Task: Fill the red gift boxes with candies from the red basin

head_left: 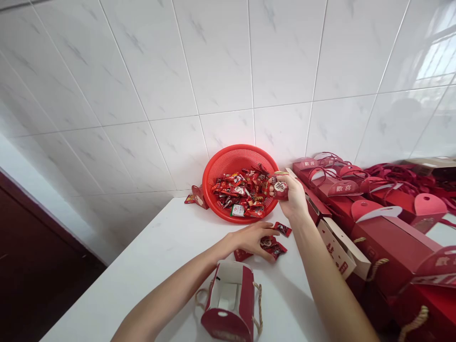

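My right hand (295, 194) grips a red printed candy packet (280, 187) at the right rim of a red plastic basket (228, 154). Inside the basket lies a heap of small wrapped candies (237, 183), mostly red, with one white and green packet among them. On the white table in front of it, my left hand (253, 240) curls its fingers and thumb round several small red candy packets (272, 247). One more red packet (282, 229) lies just beyond its fingertips. Nearer to me stands an opened dark red gift box (245, 299) with rope handles and a white inside.
Many red gift boxes (388, 242) with rope handles crowd the right side. A cream-coloured box panel (337, 247) stands by my right forearm. Left of the basket lies a small packet (190, 199). A tiled wall (228, 76) rises behind the table (160, 247).
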A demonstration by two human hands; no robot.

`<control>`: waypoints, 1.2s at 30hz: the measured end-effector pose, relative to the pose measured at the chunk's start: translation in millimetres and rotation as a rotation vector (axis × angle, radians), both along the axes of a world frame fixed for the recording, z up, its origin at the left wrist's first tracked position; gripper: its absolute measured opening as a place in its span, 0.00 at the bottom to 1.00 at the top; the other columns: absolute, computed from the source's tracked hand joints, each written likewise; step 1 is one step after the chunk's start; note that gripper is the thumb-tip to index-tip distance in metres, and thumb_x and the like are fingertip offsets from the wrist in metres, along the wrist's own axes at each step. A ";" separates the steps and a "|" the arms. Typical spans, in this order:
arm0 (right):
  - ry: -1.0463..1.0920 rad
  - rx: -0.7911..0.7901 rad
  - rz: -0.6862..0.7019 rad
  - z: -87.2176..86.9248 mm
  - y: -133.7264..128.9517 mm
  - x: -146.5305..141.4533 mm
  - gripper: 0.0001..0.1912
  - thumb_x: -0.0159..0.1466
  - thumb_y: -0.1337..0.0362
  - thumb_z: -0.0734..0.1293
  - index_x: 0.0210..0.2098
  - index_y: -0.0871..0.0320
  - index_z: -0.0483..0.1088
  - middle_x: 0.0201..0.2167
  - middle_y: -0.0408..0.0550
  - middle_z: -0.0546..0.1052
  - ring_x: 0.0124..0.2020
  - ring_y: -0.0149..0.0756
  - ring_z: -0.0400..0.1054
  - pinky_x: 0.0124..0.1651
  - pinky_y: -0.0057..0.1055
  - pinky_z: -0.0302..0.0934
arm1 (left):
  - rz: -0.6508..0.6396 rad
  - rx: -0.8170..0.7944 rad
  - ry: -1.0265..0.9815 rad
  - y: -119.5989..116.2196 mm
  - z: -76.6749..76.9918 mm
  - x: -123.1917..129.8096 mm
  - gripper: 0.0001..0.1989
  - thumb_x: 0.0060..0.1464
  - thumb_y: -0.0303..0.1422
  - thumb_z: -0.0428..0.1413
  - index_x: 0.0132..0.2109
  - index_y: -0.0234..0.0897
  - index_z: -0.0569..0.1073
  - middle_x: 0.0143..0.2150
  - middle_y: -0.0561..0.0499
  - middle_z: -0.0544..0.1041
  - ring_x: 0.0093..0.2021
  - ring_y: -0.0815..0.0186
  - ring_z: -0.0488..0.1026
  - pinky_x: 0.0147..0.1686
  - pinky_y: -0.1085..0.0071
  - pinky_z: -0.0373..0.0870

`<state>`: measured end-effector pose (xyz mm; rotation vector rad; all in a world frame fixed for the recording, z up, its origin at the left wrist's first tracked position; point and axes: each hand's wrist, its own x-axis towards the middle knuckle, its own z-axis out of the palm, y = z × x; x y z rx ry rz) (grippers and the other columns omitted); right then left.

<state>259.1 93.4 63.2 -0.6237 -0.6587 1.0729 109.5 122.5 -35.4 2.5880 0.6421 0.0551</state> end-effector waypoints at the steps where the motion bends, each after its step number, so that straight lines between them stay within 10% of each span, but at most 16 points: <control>1: -0.003 0.001 0.000 0.9 -0.4 0.5 0.08 0.44 0.66 0.69 0.27 0.58 0.71 0.21 0.42 0.74 0.19 0.29 0.65 0.19 0.26 0.58 | 0.006 0.000 0.024 -1.8 -3.9 2.7 0.44 0.43 0.48 0.68 0.66 0.46 0.65 0.70 0.41 0.58 0.69 0.42 0.56 0.64 0.53 0.58; 15: 0.023 -0.015 0.053 -1.8 3.0 -4.8 0.09 0.44 0.66 0.71 0.27 0.59 0.73 0.23 0.41 0.74 0.20 0.29 0.64 0.21 0.26 0.59 | 0.038 0.244 -0.038 -7.8 -14.5 -12.2 0.16 0.54 0.26 0.54 0.49 0.39 0.77 0.50 0.46 0.77 0.48 0.59 0.76 0.46 0.70 0.71; 20: 0.055 -0.018 0.062 0.9 2.4 0.3 0.10 0.44 0.67 0.71 0.28 0.60 0.73 0.22 0.42 0.74 0.19 0.27 0.64 0.20 0.25 0.58 | 0.231 0.322 -0.314 30.0 47.7 -34.5 0.13 0.55 0.26 0.53 0.46 0.39 0.76 0.47 0.49 0.78 0.46 0.62 0.76 0.50 0.69 0.71; 25: 0.044 0.010 0.068 2.8 -0.1 3.0 0.10 0.45 0.67 0.71 0.28 0.59 0.72 0.22 0.43 0.75 0.19 0.28 0.65 0.20 0.24 0.59 | 0.678 0.528 -0.431 74.3 107.0 -48.6 0.30 0.51 0.31 0.62 0.61 0.39 0.67 0.66 0.42 0.63 0.69 0.48 0.57 0.65 0.54 0.60; 32: 0.020 0.014 0.067 6.1 -1.2 5.8 0.07 0.46 0.67 0.69 0.26 0.58 0.69 0.21 0.42 0.74 0.18 0.28 0.64 0.20 0.24 0.60 | 0.076 0.238 -0.171 23.0 47.5 -41.6 0.13 0.59 0.33 0.58 0.50 0.39 0.77 0.50 0.46 0.78 0.51 0.58 0.74 0.54 0.64 0.69; 36: 0.021 0.012 0.013 5.8 -0.2 7.6 0.06 0.45 0.67 0.69 0.25 0.58 0.70 0.21 0.42 0.74 0.18 0.28 0.64 0.19 0.24 0.59 | 0.062 0.136 0.002 -6.8 6.7 -44.7 0.24 0.54 0.36 0.63 0.57 0.37 0.73 0.58 0.41 0.73 0.55 0.53 0.72 0.53 0.64 0.69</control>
